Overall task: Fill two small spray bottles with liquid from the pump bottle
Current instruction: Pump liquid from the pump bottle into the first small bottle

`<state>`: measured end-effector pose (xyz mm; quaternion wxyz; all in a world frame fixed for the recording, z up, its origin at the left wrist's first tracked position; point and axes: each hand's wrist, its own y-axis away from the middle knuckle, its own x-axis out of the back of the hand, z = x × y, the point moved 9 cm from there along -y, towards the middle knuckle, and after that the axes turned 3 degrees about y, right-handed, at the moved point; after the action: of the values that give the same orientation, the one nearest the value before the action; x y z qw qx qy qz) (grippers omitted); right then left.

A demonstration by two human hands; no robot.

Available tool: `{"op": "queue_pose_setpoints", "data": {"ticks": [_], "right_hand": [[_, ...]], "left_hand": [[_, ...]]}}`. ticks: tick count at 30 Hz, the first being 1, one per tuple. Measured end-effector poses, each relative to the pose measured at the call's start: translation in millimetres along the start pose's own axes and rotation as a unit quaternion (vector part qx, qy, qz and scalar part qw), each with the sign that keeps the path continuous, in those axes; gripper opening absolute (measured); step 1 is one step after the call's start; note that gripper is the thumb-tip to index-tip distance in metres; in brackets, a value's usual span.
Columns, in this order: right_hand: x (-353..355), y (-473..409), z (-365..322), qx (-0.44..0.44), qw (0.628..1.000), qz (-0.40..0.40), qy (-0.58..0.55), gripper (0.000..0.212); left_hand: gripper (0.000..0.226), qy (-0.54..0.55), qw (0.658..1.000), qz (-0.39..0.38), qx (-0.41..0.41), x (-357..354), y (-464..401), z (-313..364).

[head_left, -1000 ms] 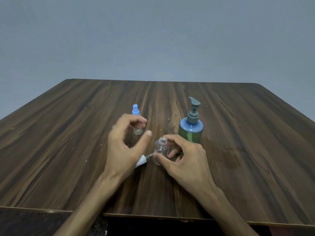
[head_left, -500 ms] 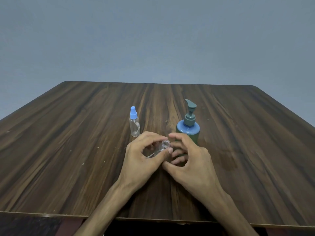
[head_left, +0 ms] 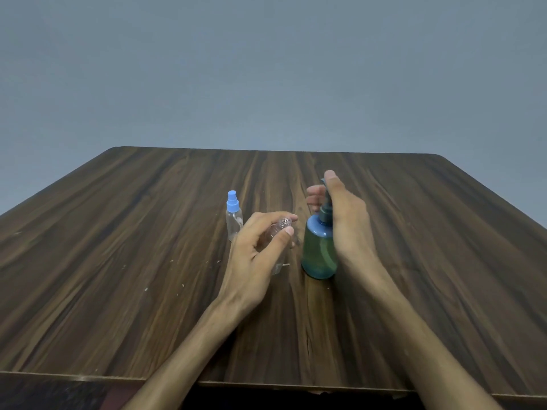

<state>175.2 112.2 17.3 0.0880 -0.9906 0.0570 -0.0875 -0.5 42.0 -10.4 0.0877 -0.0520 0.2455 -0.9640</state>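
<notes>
Gripping the open bottle [head_left: 276, 232]: left hand [head_left: 254, 255] has thumb and fingers [head_left: 285, 231] curled round the clear body, threaded neck uncapped and tilted toward 2 o'clock, pointing at the pump bottle [head_left: 319, 253]. Base of the open bottle is low near the tabletop [head_left: 118, 261]; cannot tell if it touches.

Right hand [head_left: 344, 217] sits at the pump head, 3 o'clock side of the pump bottle. Thumb up along the pump top, fingertips [head_left: 315, 192] showing past the stem on the far side. Looks wrapped loosely round the pump head; the spout is mostly hidden by the hand.

Pump bottle: green body, blue collar, upright on the tabletop just at 3 o'clock of the open bottle, near centre.

Capped bottle [head_left: 233, 216]: clear, blue spray cap on, upright, at 10 o'clock from the left hand, just beside its knuckles, not touched.

Thin pale sliver [head_left: 286, 264] lies on the tabletop between the open bottle's base and the pump bottle; too small to identify.

Both forearms come in from 6 o'clock over the near edge.
</notes>
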Motion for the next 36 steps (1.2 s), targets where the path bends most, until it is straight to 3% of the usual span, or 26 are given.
{"op": "queue_pose_setpoints", "data": {"ticks": [4, 6, 9, 12, 16, 20, 25, 29, 32, 36], "right_hand": [[-9.7, 2.7, -6.3, 0.073, 0.997, 0.005, 0.002, 0.068], [-18.3, 2.4, -13.2, 0.11, 0.99, -0.077, -0.04, 0.071], [-36.5, 12.6, -23.0, 0.102, 0.952, -0.275, -0.09, 0.07], [-35.2, 20.6, -27.6, 0.092, 0.927, -0.349, -0.105, 0.068], [-21.4, 15.2, -17.4, 0.053, 0.957, -0.264, -0.111, 0.066], [3.5, 1.6, -22.0, -0.012, 0.989, -0.122, -0.087, 0.044], [-2.4, 6.4, -26.2, 0.007, 0.998, -0.054, -0.014, 0.042], [-1.5, 27.2, -11.8, 0.064, 0.993, 0.053, -0.08, 0.051], [-9.2, 20.3, -25.3, 0.134, 0.99, -0.003, -0.044, 0.048], [-21.6, 1.1, -24.0, 0.124, 0.983, -0.122, -0.062, 0.041]], "left_hand": [[0.023, 0.051, 0.998, -0.014, 0.018, -7.6, -5.2, -2.8], [0.023, 0.047, 0.999, -0.006, 0.013, -5.9, -6.6, -3.8], [0.025, 0.042, 0.999, 0.003, -0.006, -2.9, -6.5, 0.1], [0.025, 0.028, 0.999, -0.008, -0.041, -7.3, -4.1, 12.4], [0.026, 0.02, 0.998, -0.018, -0.061, -12.8, -4.4, 22.7], [0.029, 0.007, 0.999, -0.015, -0.047, -11.6, -9.6, 18.5], [0.032, 0.012, 0.999, 0.001, -0.038, -12.7, -7.5, 10.7], [0.033, 0.02, 0.999, 0.007, -0.039, -12.5, -6.9, 10.1], [0.037, 0.035, 0.998, 0.008, -0.049, -12.4, -8.0, 15.8], [0.041, 0.055, 0.997, 0.002, -0.051, -15.6, -11.2, 17.8]]}}
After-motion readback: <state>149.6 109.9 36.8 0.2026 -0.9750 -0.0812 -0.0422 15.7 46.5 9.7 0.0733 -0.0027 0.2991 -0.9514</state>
